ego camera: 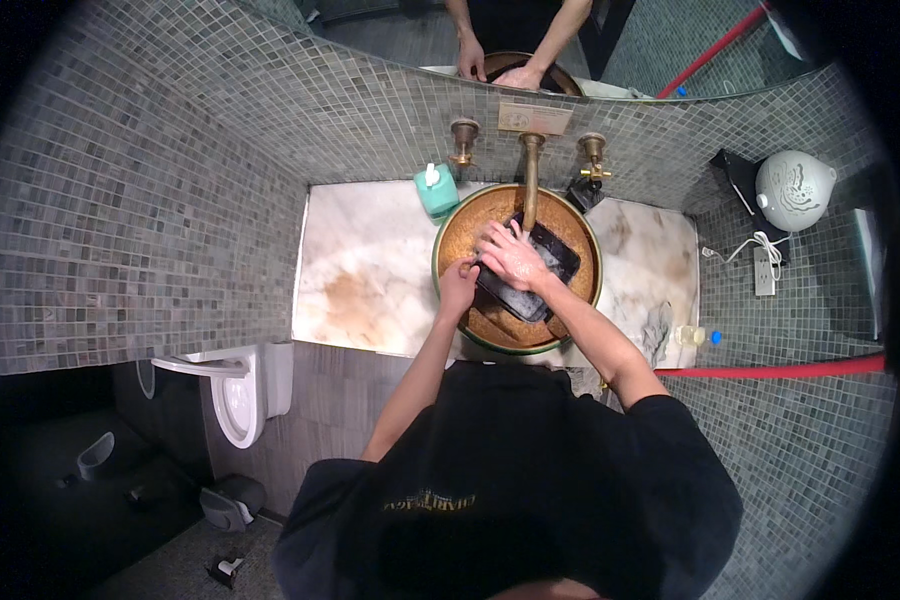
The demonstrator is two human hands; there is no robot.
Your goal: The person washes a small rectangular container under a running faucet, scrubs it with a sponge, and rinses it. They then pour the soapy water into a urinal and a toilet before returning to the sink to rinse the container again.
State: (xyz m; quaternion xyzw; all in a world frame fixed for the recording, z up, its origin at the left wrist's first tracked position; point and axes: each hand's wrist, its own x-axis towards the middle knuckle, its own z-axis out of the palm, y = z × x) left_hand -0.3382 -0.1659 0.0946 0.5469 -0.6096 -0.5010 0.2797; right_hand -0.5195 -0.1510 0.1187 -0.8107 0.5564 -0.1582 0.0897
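Note:
A black rectangular tray lies tilted inside a round copper-coloured vessel sink, with whitish suds on its surface. My left hand pinches the tray's left edge between thumb and fingers. Wet and lathered, my right hand lies over the upper part of the tray with its fingers spread, hiding some of it. Just above that hand ends the brass spout of a wall-mounted faucet. Whether water is running cannot be made out clearly.
A green soap pump bottle stands left of the sink on the marble counter. Valve handles flank the spout. A grey cloth and a small bottle lie right. A red bar and a toilet flank me.

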